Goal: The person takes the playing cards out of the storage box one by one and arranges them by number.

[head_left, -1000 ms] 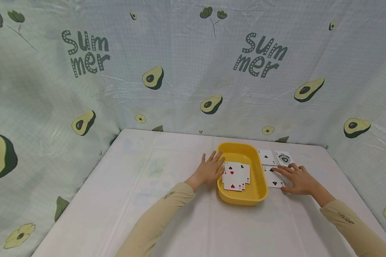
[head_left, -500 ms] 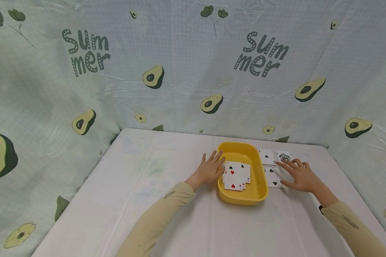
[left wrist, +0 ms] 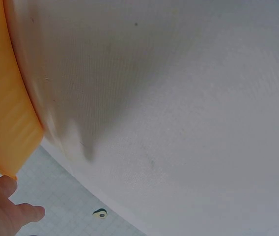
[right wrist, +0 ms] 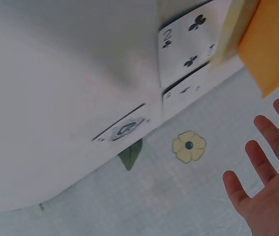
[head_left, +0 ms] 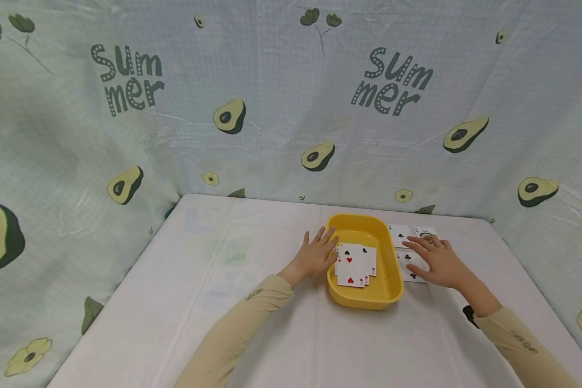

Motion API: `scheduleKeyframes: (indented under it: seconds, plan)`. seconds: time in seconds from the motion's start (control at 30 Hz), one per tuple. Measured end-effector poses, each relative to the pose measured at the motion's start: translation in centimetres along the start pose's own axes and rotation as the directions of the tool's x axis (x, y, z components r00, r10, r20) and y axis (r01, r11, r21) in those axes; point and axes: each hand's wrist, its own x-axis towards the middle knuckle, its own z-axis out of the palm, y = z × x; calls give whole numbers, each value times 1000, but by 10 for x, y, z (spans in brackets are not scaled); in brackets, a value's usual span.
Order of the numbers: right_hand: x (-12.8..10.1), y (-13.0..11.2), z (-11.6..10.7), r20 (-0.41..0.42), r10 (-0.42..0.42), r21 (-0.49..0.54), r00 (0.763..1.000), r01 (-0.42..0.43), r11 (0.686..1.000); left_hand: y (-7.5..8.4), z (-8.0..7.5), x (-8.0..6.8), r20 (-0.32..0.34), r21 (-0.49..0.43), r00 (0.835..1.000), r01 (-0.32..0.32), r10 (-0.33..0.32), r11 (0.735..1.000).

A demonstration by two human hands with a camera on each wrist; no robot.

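Note:
A yellow tray [head_left: 364, 300] sits on the white table with several face-up playing cards [head_left: 353, 265] in it, a red heart card on top. My left hand [head_left: 316, 253] rests flat against the tray's left rim, fingers straight, holding nothing; the left wrist view shows the tray wall [left wrist: 2, 98] and my fingertips [left wrist: 12, 209]. My right hand [head_left: 435, 258] lies spread over the cards right of the tray, partly covering a two of clubs [head_left: 406, 257]. In the right wrist view the two of clubs [right wrist: 186, 46] lies by the tray [right wrist: 272, 44], and my fingers [right wrist: 260, 164] are straight.
Two more cards lie beyond the right hand: a clubs card [head_left: 399, 233] and an ace with a large emblem [head_left: 423, 231], also the ace [right wrist: 122, 130] in the right wrist view. An avocado-print cloth [head_left: 291, 108] walls in the table on three sides.
My right hand has slid left and a little away from me, over the two of clubs toward the far cards. The left hand and the tray have not moved.

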Motion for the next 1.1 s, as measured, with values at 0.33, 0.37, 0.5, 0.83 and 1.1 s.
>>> scheduleKeyframes:
  seconds: [0.33, 0.37, 0.5, 0.83, 1.1]
  plan:
    - [17, -31, 0, 16, -62, 48, 998, 61, 997, 0, -1, -1, 5, 8, 1000, -1, 1, 1000]
    - [18, -35, 0, 26, -69, 49, 997, 68, 997, 0, -1, -1, 4, 10, 1000, 1, -1, 1000]
    - [24, -48, 1, 83, -94, 70, 992, 89, 994, 0, -1, -1, 3, 2, 1000, 4, -4, 1000]
    - [34, -68, 9, 70, -182, 99, 981, 175, 980, 1, -2, -1, 6, 20, 1000, 3, -4, 1000]
    - [41, -75, 17, 104, -226, 95, 969, 216, 972, 1, -2, 0, -3, 17, 1000, -1, 1, 1000]
